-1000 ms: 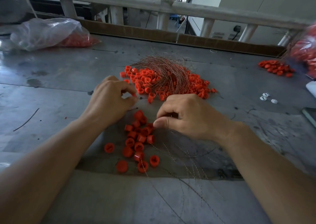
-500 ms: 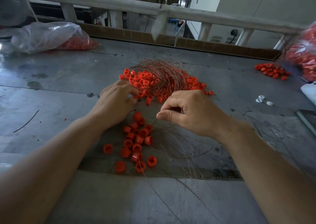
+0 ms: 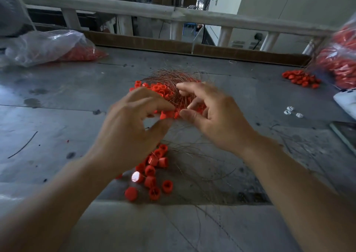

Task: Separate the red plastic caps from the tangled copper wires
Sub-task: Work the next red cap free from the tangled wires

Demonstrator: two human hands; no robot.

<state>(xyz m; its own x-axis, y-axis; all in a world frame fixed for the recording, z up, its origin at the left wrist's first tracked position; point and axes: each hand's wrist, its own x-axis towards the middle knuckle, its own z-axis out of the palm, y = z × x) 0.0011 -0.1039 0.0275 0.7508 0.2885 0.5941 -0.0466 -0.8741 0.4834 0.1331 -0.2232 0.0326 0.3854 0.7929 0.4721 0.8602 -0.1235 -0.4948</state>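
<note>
A tangle of thin copper wires (image 3: 169, 77) lies on the grey metal table (image 3: 57, 105), mixed with a heap of red plastic caps (image 3: 159, 88). A separate pile of loose red caps (image 3: 154, 169) sits nearer me, with a few stray wires (image 3: 202, 167) to its right. My left hand (image 3: 127, 130) hovers at the heap's near-left edge, thumb and fingers spread apart and holding nothing. My right hand (image 3: 217, 121) is over the heap's right side, fingers spread above the wires. Both hands are motion-blurred and hide part of the heap.
A clear bag with red caps (image 3: 48, 46) lies at the back left. Another bag of caps (image 3: 341, 59) is at the far right, a small cap pile (image 3: 300, 77) beside it. Small white pieces (image 3: 290, 111) and a dark flat object (image 3: 344, 134) lie right. A railing (image 3: 173, 13) runs behind.
Both hands have lifted off the table, opened, and moved forward onto the wire-and-cap heap. The right hand has released the wires it was pinching near the separated pile.
</note>
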